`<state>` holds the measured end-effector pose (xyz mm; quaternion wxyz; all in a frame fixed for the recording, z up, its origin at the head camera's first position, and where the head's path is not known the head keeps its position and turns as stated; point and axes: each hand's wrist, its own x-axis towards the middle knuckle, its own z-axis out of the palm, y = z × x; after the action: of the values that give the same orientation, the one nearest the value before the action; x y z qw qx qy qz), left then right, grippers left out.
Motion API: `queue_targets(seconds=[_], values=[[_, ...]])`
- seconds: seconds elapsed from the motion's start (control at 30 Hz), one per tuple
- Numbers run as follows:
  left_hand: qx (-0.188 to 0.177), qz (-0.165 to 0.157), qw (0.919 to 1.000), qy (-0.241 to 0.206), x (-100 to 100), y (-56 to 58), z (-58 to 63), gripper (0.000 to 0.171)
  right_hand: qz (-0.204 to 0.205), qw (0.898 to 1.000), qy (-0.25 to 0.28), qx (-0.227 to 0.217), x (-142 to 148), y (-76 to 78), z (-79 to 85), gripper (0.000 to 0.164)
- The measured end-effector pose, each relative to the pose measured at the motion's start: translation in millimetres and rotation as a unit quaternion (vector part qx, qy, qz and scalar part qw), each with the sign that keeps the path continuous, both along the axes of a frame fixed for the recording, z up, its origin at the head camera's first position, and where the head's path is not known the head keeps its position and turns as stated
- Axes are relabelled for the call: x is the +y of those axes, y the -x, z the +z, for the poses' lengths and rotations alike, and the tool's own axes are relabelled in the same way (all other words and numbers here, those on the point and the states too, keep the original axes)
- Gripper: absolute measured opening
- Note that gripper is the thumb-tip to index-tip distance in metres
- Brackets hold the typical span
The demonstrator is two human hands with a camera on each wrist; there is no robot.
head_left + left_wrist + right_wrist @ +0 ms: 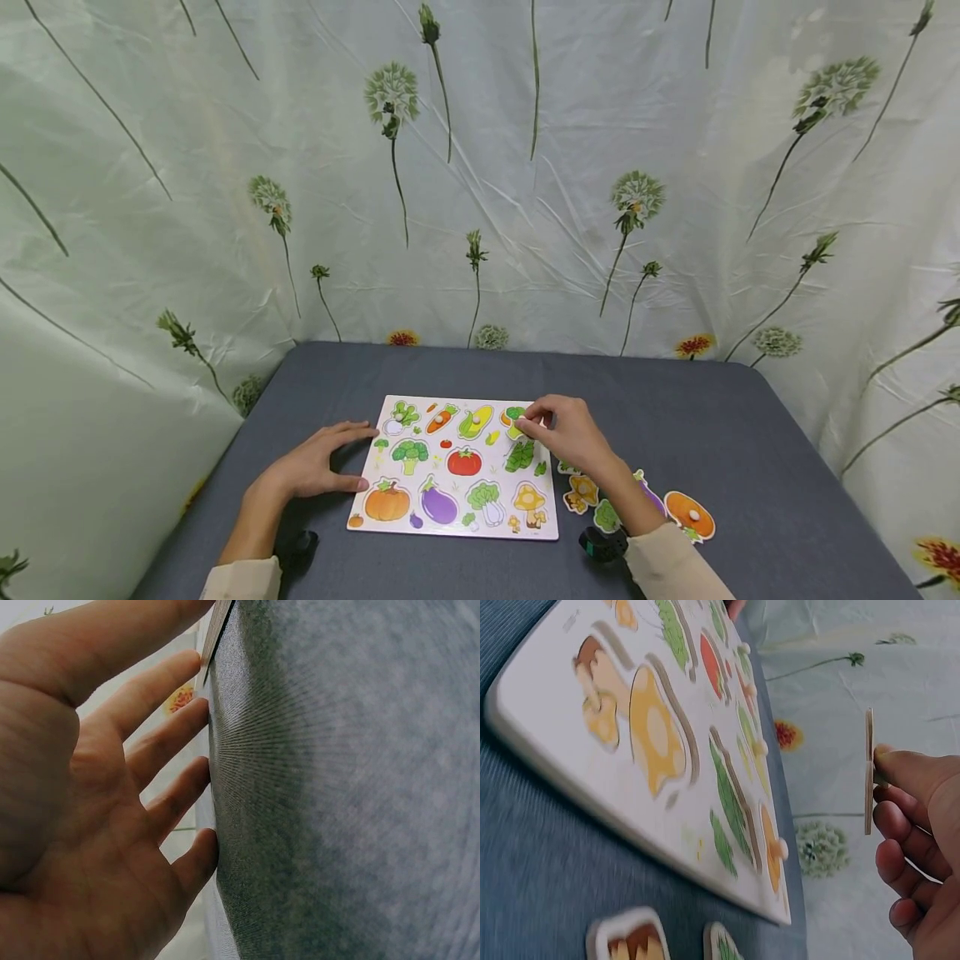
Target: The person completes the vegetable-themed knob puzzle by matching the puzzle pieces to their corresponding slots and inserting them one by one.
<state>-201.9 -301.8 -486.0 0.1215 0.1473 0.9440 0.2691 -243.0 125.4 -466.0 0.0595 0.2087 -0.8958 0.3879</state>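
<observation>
A white wooden vegetable puzzle board (pixel 442 531) lies on the table. My right hand (pixel 566 433) pinches a thin broccoli puzzle piece (pixel 515 423) between thumb and fingers above the board's far right corner. In the right wrist view that piece (pixel 868 772) shows edge-on, raised over the board. Below it an orange knobbed piece (pixel 769 847) sits in its slot. My left hand (pixel 321 462) rests at the board's left edge, fingers spread, with index finger and thumb touching the edge. Knobbed turnip (pixel 400 418), carrot (pixel 441 419) and corn (pixel 476 422) pieces fill the far row.
Loose pieces lie right of the board, partly under my right forearm: a mushroom (pixel 581 493), a leafy green piece (pixel 606 517), an eggplant (pixel 651 493) and a pumpkin (pixel 690 517). The table (pixel 637 408) has a grey cloth, and a flowered curtain (pixel 525 200) hangs behind it.
</observation>
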Motion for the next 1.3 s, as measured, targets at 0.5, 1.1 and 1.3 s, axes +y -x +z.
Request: queue_targets(seconds=[0.5, 1.1, 1.3], values=[[0.013, -0.003, 0.9999, 0.000, 0, 0.8, -3.5, 0.085, 0.044, 0.999, 0.005, -0.023, -43, 4.2, -4.9, 0.005], [0.011, 0.000, 0.9999, 0.003, -1, 0.3, -0.8, 0.085, 0.107, 0.994, 0.008, -0.031, -96, 3.3, -13.4, 0.006], [0.010, 0.001, 0.9999, 0.003, -1, 0.5, -1.0, 0.085, 0.117, 0.993, 0.012, -0.032, -113, 1.9, -16.8, 0.006]])
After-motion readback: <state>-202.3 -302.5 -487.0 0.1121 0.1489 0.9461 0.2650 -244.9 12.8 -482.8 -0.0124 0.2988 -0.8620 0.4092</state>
